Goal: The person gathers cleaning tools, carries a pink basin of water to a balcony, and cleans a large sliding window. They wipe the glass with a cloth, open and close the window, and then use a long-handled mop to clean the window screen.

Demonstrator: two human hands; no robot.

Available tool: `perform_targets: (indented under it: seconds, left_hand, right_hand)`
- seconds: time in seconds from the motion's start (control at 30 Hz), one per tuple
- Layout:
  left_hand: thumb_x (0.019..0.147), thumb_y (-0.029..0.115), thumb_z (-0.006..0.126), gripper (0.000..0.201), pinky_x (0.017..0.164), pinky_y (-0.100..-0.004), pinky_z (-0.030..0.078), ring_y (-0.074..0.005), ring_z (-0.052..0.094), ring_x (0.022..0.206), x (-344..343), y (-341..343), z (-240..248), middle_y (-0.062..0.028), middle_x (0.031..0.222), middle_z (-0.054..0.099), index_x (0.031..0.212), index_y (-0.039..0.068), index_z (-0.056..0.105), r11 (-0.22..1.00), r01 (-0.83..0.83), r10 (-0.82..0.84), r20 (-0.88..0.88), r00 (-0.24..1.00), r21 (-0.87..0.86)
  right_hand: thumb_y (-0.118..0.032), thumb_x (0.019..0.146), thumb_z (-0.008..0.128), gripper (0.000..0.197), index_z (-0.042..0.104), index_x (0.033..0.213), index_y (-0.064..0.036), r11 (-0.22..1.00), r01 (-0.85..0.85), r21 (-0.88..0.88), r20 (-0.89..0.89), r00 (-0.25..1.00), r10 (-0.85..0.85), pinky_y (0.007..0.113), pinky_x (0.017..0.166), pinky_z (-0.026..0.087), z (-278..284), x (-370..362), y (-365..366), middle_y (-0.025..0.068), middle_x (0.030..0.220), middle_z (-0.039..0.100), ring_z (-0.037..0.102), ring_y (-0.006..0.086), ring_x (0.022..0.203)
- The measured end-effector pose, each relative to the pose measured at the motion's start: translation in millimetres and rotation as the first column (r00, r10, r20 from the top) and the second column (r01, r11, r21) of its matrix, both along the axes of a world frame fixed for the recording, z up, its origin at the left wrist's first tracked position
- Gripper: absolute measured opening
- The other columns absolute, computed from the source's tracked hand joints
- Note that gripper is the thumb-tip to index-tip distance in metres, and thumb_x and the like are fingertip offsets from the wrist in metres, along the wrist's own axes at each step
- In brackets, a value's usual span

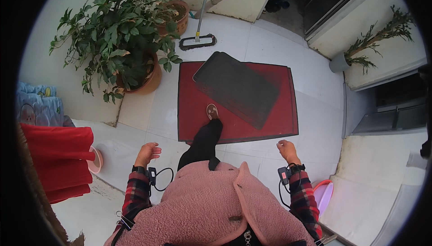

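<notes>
My left hand (148, 153) hangs in the air left of my leg, its fingers loosely bent and apart, with nothing in it. On the other side my right hand (287, 150) is also raised and empty, its fingers slightly curled. Neither touches anything. Between and beyond them a red floor mat (279, 117) with a dark border lies on the pale tiles. A dark grey mat (238, 86) rests askew on top of it. My foot, in a brown and white shoe (212, 111), stands on the red mat beside the grey one's edge.
Leafy plants in orange pots (153, 78) and a flat mop (198, 41) stand at the far left. Red cloth (56, 160) hangs above a pink basin (96, 159) on the left. A potted plant (339, 62) stands far right; a purple basin (323, 196) is near my right arm.
</notes>
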State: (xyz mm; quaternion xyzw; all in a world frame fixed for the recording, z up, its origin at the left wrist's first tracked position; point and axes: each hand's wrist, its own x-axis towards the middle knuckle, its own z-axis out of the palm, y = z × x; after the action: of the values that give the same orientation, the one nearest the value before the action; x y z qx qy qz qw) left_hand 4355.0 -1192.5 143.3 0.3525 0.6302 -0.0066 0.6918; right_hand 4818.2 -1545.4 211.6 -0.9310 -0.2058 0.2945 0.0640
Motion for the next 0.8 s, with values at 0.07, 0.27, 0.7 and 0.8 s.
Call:
perform_targets:
  seconds: [0.07, 0.27, 0.7, 0.8]
  left_hand:
    - [0.089, 0.027, 0.048, 0.032, 0.066, -0.0356, 0.054, -0.0233, 0.064, 0.08, 35.3, 26.1, -14.4, -0.0134, 0.088, 0.064, 0.105, 0.001, 0.055, 0.997, -0.05, 0.048, -0.038, 0.998, -0.052]
    - [0.089, 0.029, 0.051, 0.027, 0.06, -0.0341, 0.054, -0.0216, 0.064, 0.073, 120.1, 83.0, -8.5, -0.0109, 0.08, 0.065, 0.083, 0.004, 0.056, 0.992, -0.128, 0.127, 0.066, 0.99, 0.006]
    - [0.089, 0.024, 0.046, 0.022, 0.057, -0.0326, 0.054, -0.022, 0.063, 0.07, 179.4, 76.8, 37.3, -0.0116, 0.081, 0.063, 0.082, 0.004, 0.052, 0.757, -0.653, 0.651, -0.113, 0.75, 0.025]
    - [0.085, 0.021, 0.047, 0.026, 0.057, -0.0324, 0.054, -0.023, 0.062, 0.075, 218.6, 52.2, 53.3, -0.0117, 0.089, 0.06, 0.101, 0.002, 0.051, 0.62, -0.784, 0.755, -0.29, 0.588, 0.026]
  right_hand:
    - [-0.031, 0.08, 0.059, 0.032, 0.065, 0.101, -0.0076, 0.99, -0.02, -0.137, -0.006, 1.0, 0.02, 0.04, 0.082, 0.048, 0.4, 31.2, 49.9, 0.0169, 0.094, 0.066, 0.061, 0.0329, 0.094]
    - [-0.032, 0.084, 0.055, 0.037, 0.059, 0.112, -0.0082, 0.927, -0.294, -0.232, -0.079, 0.956, 0.284, 0.042, 0.089, 0.044, 13.9, 168.4, 206.4, 0.0179, 0.11, 0.06, 0.055, 0.0341, 0.106]
    - [-0.031, 0.079, 0.061, 0.041, 0.054, 0.113, -0.0089, 0.657, -0.713, -0.244, 0.281, 0.596, 0.752, 0.045, 0.084, 0.047, 19.4, 335.7, 608.7, 0.0142, 0.107, 0.059, 0.057, 0.0326, 0.1]
    - [-0.029, 0.077, 0.064, 0.046, 0.049, 0.117, -0.011, 0.558, -0.782, -0.279, 0.417, 0.425, 0.804, 0.047, 0.086, 0.044, 17.1, 374.3, 730.3, 0.009, 0.116, 0.054, 0.05, 0.0298, 0.11]
